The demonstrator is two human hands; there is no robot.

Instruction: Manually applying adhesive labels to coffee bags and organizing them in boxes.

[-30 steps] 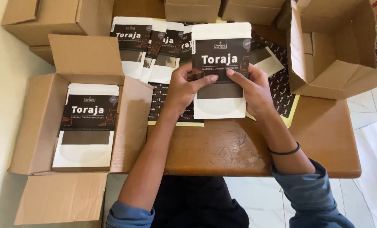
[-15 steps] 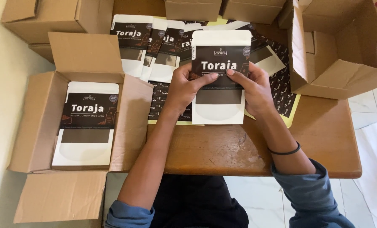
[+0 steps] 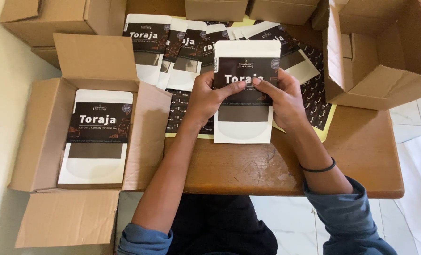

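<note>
White paper pouch [image 3: 243, 123] with a black label band, flat and upright, held over the near middle of the wooden table [image 3: 361, 156]: that is the item in my hands. Head view, item one: my left hand [image 3: 209, 97] clasps the pouch's left edge, fingers wrapped behind, thumb lying across the black label. Item two: my right hand [image 3: 280, 97] clasps the right edge the same way, thumb tip on the label close to the left thumb; a thin black band [image 3: 318, 168] sits on that wrist. Both hands are closed on the pouch, none of it loose. Item three: a fanned row of matching pouches [image 3: 172, 47] lies on the table beyond my hands, overlapping one another. Item four: sheets of small black labels [image 3: 317, 101] on yellow backing lie under and to the right of the held pouch. Item five: an open cardboard box [image 3: 40, 137] beside the table's left end, flaps spread, with one matching pouch [image 3: 97, 137] lying face up inside. Item six: a second open cardboard carton [image 3: 385, 52] tipped on its side at the table's right rear. Item seven: more closed cartons [image 3: 215, 8] along the far edge.
</note>
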